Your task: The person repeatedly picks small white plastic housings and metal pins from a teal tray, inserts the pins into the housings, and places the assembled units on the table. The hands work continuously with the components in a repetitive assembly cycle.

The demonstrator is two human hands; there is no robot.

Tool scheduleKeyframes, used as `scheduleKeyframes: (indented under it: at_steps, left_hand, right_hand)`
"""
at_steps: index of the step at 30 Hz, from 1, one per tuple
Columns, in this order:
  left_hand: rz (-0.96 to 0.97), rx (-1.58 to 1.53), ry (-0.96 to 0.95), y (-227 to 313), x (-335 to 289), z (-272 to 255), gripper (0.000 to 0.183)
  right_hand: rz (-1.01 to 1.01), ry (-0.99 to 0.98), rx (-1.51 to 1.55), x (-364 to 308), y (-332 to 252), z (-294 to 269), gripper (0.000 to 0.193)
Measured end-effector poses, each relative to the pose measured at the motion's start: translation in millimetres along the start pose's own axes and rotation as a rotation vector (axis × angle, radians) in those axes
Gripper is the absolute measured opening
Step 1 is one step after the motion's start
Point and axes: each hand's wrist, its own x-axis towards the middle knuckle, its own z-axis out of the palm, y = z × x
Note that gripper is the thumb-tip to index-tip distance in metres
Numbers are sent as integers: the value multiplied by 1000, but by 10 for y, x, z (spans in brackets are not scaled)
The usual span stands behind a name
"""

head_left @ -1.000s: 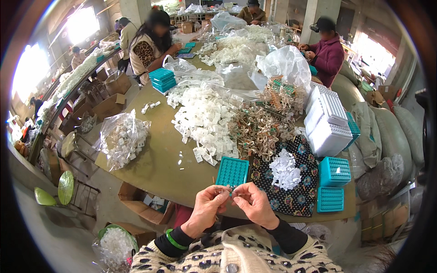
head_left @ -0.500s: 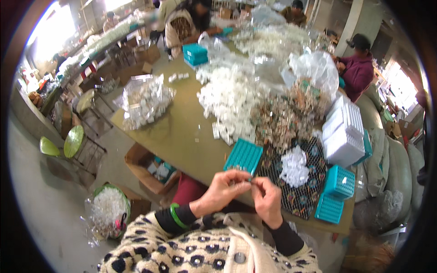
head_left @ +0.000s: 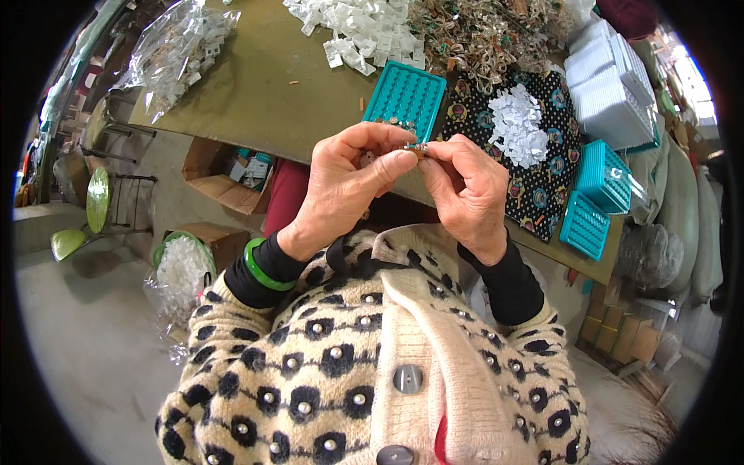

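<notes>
Over the table's near edge, my left hand (head_left: 341,178) and my right hand (head_left: 469,190) meet, fingertips almost touching. Between them they pinch a small shiny metal piece (head_left: 417,147), too small to name its kind. Just beyond the fingers lies a teal tray (head_left: 407,93) with rows of small hollows. A few small round metallic bits (head_left: 399,122) rest at its near end, partly hidden by my left hand. To the right, a heap of small white pieces (head_left: 517,126) sits on a dark patterned cloth (head_left: 535,198).
White square pieces (head_left: 372,35) and tangled shiny strips (head_left: 496,39) are heaped at the back. White trays (head_left: 608,89) and teal trays (head_left: 603,177) stand at the right. A clear bag of pieces (head_left: 182,54) lies left; a cardboard box (head_left: 221,182) and a basket (head_left: 182,260) are below.
My view has tipped downward, so the hands and tray appear higher and larger, and most of the far room has left the picture. Both hands still pinch between them.
</notes>
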Motion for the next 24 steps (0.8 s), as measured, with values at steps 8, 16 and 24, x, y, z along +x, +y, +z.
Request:
scheduleKeyframes:
  at_steps: [8, 16, 24]
  left_hand:
    - [-159, -232, -60, -17, -2, -180, 15]
    - [-210, -484, -91, -17, -64, -318, 12]
    - [-473, -923, -440, 18, -30, -603, 14]
  right_hand:
    - [-53, -10, -13, 44, 11, 91, 14]
    - [-97, 15, 24, 115, -43, 300, 14]
    - [512, -261, 760, 204, -83, 298, 10]
